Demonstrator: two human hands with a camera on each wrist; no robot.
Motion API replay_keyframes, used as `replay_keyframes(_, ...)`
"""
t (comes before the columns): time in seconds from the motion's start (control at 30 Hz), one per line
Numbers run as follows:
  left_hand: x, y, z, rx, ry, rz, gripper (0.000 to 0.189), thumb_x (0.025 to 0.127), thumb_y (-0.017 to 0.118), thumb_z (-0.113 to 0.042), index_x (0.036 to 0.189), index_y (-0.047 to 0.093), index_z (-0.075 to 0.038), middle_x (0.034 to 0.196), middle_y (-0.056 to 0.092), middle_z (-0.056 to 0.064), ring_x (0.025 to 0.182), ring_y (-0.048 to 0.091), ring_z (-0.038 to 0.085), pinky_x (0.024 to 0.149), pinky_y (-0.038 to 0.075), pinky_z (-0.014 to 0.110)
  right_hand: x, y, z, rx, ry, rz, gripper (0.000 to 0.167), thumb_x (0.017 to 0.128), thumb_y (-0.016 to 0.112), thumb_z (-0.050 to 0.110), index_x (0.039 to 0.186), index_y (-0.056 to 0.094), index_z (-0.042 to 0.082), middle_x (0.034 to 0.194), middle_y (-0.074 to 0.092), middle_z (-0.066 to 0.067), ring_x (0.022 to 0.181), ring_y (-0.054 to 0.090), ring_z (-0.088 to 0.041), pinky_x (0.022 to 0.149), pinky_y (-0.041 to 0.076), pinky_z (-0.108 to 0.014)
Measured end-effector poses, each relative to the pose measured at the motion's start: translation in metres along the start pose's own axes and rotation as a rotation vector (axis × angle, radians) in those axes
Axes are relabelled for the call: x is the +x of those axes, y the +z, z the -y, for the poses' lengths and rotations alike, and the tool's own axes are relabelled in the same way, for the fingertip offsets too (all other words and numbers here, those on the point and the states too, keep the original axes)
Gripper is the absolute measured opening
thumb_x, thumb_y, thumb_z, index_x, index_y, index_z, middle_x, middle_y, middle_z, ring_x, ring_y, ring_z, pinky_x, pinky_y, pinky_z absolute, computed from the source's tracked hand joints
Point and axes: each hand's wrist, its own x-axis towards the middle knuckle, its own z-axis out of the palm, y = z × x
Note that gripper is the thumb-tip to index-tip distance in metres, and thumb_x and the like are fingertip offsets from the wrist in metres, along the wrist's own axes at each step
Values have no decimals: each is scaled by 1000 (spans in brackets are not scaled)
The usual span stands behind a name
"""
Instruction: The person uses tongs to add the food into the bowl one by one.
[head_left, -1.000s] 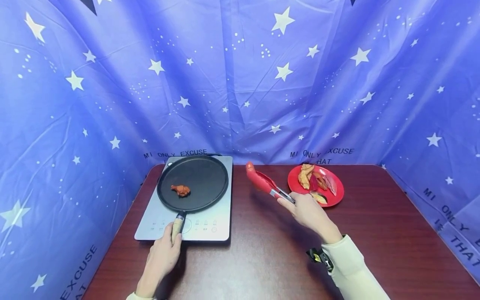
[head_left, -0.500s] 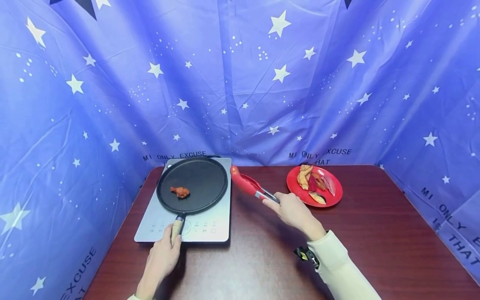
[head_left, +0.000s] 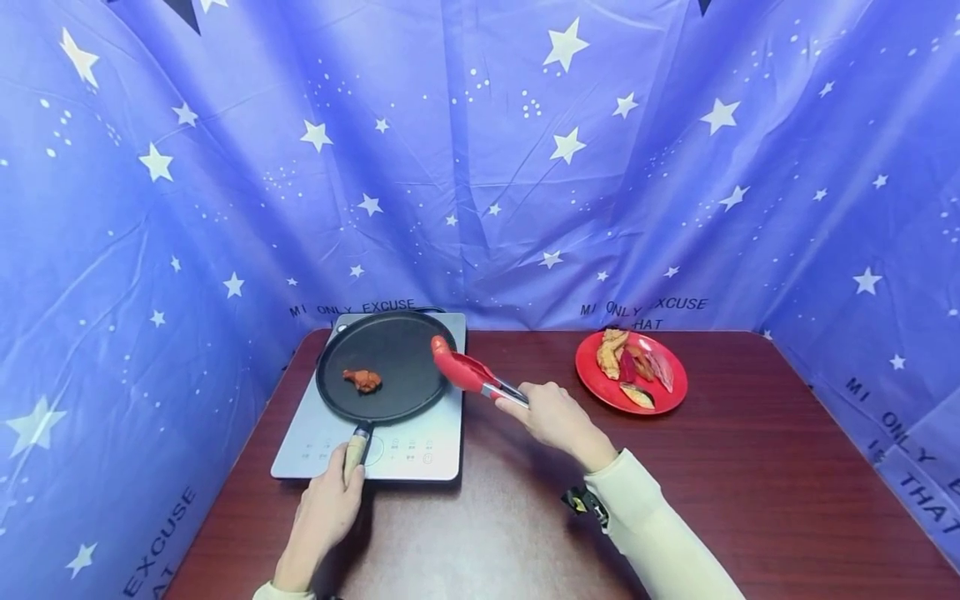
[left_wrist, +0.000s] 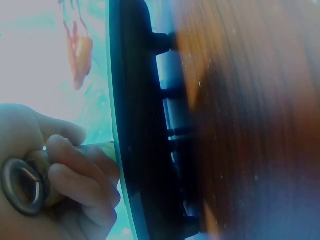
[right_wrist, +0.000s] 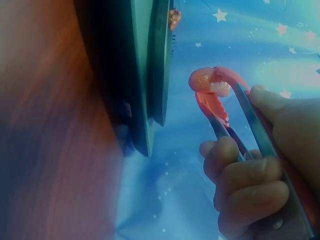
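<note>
My left hand (head_left: 327, 504) grips the pale handle (head_left: 355, 450) of a round black frying pan (head_left: 405, 367); the left wrist view shows fingers curled round it, by a metal ring (left_wrist: 22, 186). A reddish-brown chicken drumstick (head_left: 363, 381) lies in the pan, left of centre. My right hand (head_left: 558, 421) holds red-tipped metal tongs (head_left: 468, 372), their tips over the pan's right edge. Pinched between the tips is a small rounded orange-pink food piece (right_wrist: 202, 80); its kind is unclear.
The pan sits on a silver induction cooker (head_left: 442, 450) at the table's left. At back right stands a red plate (head_left: 667, 400) with several food pieces, including a golden fried piece (head_left: 611, 357). A starry blue curtain (head_left: 510, 167) encloses the brown table (head_left: 525, 533).
My right hand has carried the tongs and the food piece leftward from near the plate to over the pan's right edge. The left hand and the pan have stayed in place.
</note>
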Motion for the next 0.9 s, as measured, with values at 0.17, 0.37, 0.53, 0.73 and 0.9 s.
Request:
replay_keyframes(0.17, 0, 0, 1, 6, -4, -4, 49, 95, 49, -25, 138, 39, -4, 98, 62, 27, 75, 62, 39, 57, 43, 51, 4, 10, 10, -2, 5, 17, 41, 89, 57, 53, 69, 53, 17, 54, 44, 1, 47, 46, -16, 44, 36, -32)
replay_keyframes(0.37, -1, 1, 1, 5, 3, -6, 49, 95, 49, -25, 138, 39, -4, 98, 62, 27, 75, 62, 39, 57, 43, 51, 7, 15, 18, -4, 17, 44, 43, 87, 57, 55, 68, 52, 17, 54, 44, 0, 48, 47, -18, 44, 36, -32)
replay_keyframes(0.53, 0, 5, 1, 10, 9, -10, 49, 94, 50, -26, 138, 40, -4, 97, 62, 27, 75, 62, 38, 57, 43, 50, 10, 17, 19, -27, 30, 60, 45, 87, 56, 57, 68, 53, 16, 55, 46, -2, 48, 48, -18, 45, 37, -32)
replay_keyframes(0.73, 1, 5, 3, 11, 15, -19, 48, 95, 51, -24, 137, 40, -3, 96, 62, 27, 74, 62, 38, 57, 43, 51, 17, 21, 22, -25, 31, 80, 45, 86, 58, 57, 69, 53, 15, 56, 47, -2, 48, 48, -18, 44, 37, -32)
replay_keyframes(0.9, 1, 3, 2, 8, 14, -11, 48, 95, 50, -25, 137, 40, -3, 96, 62, 28, 75, 62, 38, 57, 43, 51, 23, 23, 25, -31, 28, 84, 45, 86, 58, 56, 69, 54, 15, 56, 46, -2, 47, 48, -18, 44, 37, -33)
